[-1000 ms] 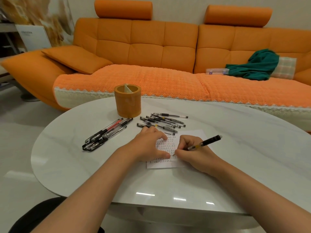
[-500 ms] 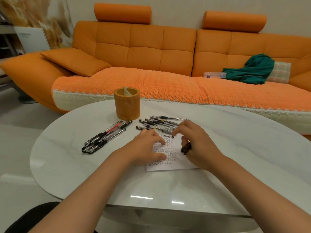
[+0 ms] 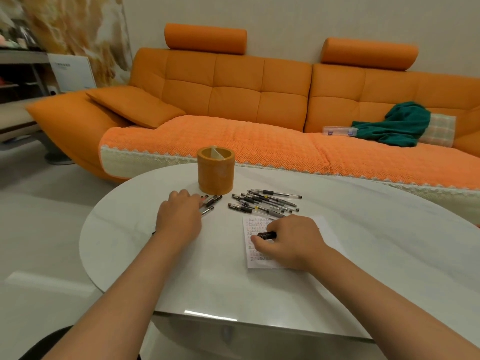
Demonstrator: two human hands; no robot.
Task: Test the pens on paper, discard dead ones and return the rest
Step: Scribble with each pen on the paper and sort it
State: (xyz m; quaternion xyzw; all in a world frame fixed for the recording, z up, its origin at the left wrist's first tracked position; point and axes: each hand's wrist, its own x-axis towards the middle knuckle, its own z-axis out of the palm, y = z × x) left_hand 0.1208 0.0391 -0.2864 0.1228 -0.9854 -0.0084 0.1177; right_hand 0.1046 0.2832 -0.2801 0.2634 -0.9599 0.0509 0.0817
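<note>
On the white oval table point(image 3: 376, 245) lies a sheet of paper point(image 3: 250, 253) covered in small scribbles. My right hand point(image 3: 288, 240) rests on it and grips a black pen point(image 3: 267, 235), of which only a short dark end shows. My left hand point(image 3: 179, 216) lies over the left bundle of pens point(image 3: 211, 202), hiding most of it; whether its fingers grip any pen I cannot tell. A second heap of several pens point(image 3: 265, 202) lies behind the paper. The orange round pen holder point(image 3: 216, 174) stands upright behind both heaps.
An orange sofa point(image 3: 233, 100) runs along the far side of the table, with a green cloth point(image 3: 394, 124) and a clear plastic case point(image 3: 339, 131) on its right seat. Shelving and a white box point(image 3: 71, 71) stand at the far left.
My left hand left the paper and moved left onto the left bundle of pens. My right hand, writing a second ago, reached to the pen heap, then came back over the paper with a pen. The camera tilted up.
</note>
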